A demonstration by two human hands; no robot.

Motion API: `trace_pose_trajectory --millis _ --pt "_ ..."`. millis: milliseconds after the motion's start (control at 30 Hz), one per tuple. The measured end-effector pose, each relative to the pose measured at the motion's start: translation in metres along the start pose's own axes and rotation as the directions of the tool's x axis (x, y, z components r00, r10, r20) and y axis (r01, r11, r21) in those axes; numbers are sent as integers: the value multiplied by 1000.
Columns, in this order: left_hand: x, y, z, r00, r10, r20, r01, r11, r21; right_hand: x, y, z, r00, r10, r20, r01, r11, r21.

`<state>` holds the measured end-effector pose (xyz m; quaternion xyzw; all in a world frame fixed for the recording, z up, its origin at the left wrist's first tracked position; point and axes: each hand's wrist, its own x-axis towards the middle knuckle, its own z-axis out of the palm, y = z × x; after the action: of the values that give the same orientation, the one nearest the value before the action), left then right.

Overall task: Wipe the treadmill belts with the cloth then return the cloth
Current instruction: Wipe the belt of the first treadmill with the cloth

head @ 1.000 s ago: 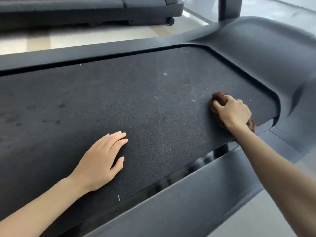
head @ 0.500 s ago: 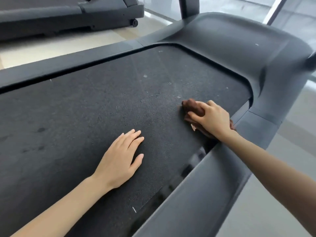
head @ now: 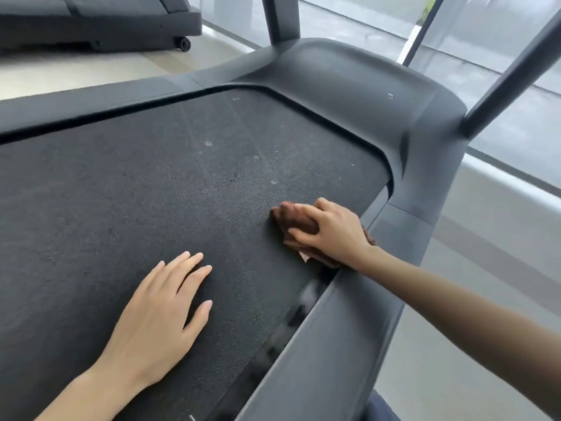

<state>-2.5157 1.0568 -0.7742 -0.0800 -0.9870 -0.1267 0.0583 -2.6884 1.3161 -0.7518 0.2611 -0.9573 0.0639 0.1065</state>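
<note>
Belt edges: the dark belt point(head: 151, 192) filled the middle and left of the frame, bounded by the far side rail point(head: 91, 101) along the upper left, the curved motor hood point(head: 349, 86) at upper right, and the near side rail point(head: 328, 344) running down to the lower right.
Open room: a broad bare stretch of belt lay left of and above both hands, carrying a few pale spots point(head: 208, 144) near the centre. To the right of the cloth only a narrow strip of belt separated it from the near rail and the hood's curved lip.
Cloth: the brown cloth point(head: 291, 218) sat bunched on the belt at centre right, close to the near rail.
Right grip: the right grip point(head: 337, 235) lay on top of the cloth, fingers curled over the bunch and clutching it. Folds stuck out past the fingertips toward the upper left, and a corner showed under the wrist.
Left grip: the left grip point(head: 158, 317) rested flat on the belt at lower centre, fingers straight and slightly spread, holding nothing, well apart from the cloth.
Surroundings: a second treadmill point(head: 106, 22) stood at upper left, with the pale floor point(head: 455, 299) at right.
</note>
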Motion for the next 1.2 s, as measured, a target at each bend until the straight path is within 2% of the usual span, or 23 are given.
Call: trace_pose_trajectory --millis 133,300,433,533,600,633,700,800,833,900,933,967,1033,1100,1200 --pt "12 5 0 1000 -12 3 12 1000 -27 39 69 4 979 206 2 -206 978 17" --pt "54 29 8 999 -23 26 23 1000 2 81 138 13 957 287 -39 -286 958 14" --pt "92 44 19 998 -33 58 32 999 19 117 183 18 909 412 -70 -413 911 -10" --pt "104 48 26 997 -49 66 46 998 44 142 193 22 834 537 -126 -542 841 -4" --pt "104 48 28 996 -45 71 41 998 56 158 180 26 779 618 -106 -615 786 58" --pt "103 48 28 996 -46 73 42 998 56 164 166 28 778 622 -89 -616 783 88" --pt "104 49 26 996 -46 76 43 998 48 169 125 31 861 503 -79 -496 864 89" --pt "104 51 25 996 -53 72 50 998 37 147 45 43 986 136 -94 -127 987 102" --pt "103 52 24 996 -57 75 54 998 30 133 23 45 994 -13 -107 25 993 116" --pt "103 52 23 995 -61 77 60 998 19 111 3 44 965 -244 -90 256 956 147" --pt "103 51 23 996 -60 72 60 998 12 109 8 42 951 -299 -75 308 937 167" --pt "102 50 22 996 -56 69 56 998 2 113 21 38 954 -293 -61 299 937 179" --pt "96 45 20 996 -43 76 44 999 -12 133 60 35 984 -174 -34 177 975 137" --pt "80 37 15 995 -45 85 45 999 0 157 113 35 999 17 -47 -14 998 59" --pt "42 23 2 990 -97 104 98 995 4 180 156 35 935 345 -77 -341 938 66"
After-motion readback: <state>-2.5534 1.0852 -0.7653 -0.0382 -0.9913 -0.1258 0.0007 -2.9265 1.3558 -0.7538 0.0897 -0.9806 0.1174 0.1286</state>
